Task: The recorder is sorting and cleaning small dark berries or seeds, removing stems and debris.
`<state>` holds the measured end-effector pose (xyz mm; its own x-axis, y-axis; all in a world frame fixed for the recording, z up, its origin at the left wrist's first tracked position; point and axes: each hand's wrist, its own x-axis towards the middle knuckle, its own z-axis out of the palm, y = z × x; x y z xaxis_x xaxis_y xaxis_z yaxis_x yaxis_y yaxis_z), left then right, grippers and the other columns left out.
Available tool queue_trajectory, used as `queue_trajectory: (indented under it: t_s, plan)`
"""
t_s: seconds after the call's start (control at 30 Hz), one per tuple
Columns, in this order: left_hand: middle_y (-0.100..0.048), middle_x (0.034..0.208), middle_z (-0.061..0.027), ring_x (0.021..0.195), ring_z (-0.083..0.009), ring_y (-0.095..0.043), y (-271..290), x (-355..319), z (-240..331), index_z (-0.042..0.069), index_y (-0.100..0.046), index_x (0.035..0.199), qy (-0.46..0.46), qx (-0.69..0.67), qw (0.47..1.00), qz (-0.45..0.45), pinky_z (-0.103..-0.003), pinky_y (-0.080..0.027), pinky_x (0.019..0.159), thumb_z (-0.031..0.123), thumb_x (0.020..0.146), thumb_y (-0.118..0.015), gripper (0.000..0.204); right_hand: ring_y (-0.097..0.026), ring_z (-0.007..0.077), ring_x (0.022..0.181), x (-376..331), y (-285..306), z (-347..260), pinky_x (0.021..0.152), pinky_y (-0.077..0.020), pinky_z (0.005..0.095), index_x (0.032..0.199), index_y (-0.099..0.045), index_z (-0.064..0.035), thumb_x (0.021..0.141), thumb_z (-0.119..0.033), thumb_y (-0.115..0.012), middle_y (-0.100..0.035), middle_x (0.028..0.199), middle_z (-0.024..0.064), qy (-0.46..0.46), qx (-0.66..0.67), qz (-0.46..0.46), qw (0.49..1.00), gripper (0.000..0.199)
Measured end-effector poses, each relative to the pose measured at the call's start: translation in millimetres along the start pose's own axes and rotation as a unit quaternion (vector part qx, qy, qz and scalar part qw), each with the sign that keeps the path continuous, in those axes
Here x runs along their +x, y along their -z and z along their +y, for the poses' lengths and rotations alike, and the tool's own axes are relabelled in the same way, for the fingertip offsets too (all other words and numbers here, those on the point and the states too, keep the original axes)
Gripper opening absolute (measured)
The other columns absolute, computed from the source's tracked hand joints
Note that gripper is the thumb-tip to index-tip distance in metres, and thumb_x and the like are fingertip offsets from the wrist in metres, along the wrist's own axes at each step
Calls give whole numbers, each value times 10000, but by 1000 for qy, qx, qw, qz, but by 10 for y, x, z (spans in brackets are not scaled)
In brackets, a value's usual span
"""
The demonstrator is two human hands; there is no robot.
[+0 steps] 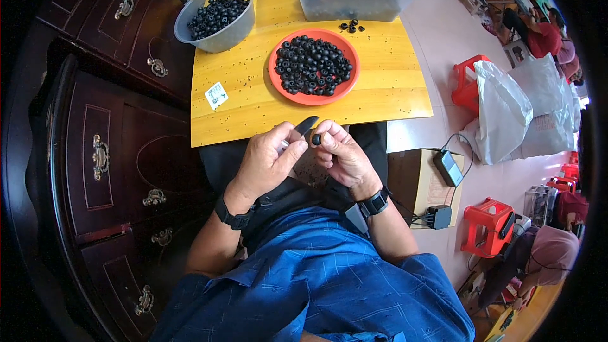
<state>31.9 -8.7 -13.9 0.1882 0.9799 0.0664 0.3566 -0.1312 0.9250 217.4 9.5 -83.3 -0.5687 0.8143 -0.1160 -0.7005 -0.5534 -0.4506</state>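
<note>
My left hand (270,157) is closed around a small knife (307,125), its dark blade pointing up and to the right. Between the thumb and fingers of my right hand (342,156) is a small round black part (316,139), close beside the blade. Both hands are held over my lap, just in front of the table's near edge. Beyond them a red-orange plate (273,75) carries a heap of similar black ring-shaped parts (315,63), some showing a hole in the middle.
The yellow table (386,82) bears a round tub (244,35) and a rectangular bin (354,5) of black parts, a few loose ones, dark crumbs and a white label (216,95). A dark wooden cabinet (126,152) stands left. Right are a cardboard box (411,180), red stools (486,231) and other people.
</note>
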Motion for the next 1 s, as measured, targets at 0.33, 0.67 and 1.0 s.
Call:
queue_trajectory:
  t_s: [0.33,0.67,1.0]
  plan:
    - [-576,665,-13,601,-67,-523,-80,53,-105,4,-586,830,23,-73,996,-55,-264,-425,525,229,939,-672,264,-437,47,618,-33,6,22,550,-367,181,1023,-616,-78,948,-181,-669,-552,782,-38,-7,-37,-19,999,138]
    - [-551,718,32,647,-35,-482,23,70,-170,22,-573,833,-55,-30,996,-64,-206,-388,570,195,923,-677,221,-442,39,632,-19,15,40,565,-378,165,1019,-613,-76,948,-200,-667,-567,814,-30,-42,65,-33,996,152]
    - [-557,758,42,696,-30,-460,15,122,-155,16,-590,894,29,-52,995,-86,-218,-409,624,135,906,-697,161,-422,44,634,69,80,43,567,-375,171,1030,-618,-75,952,-185,-661,-568,838,-24,-47,61,-43,996,142]
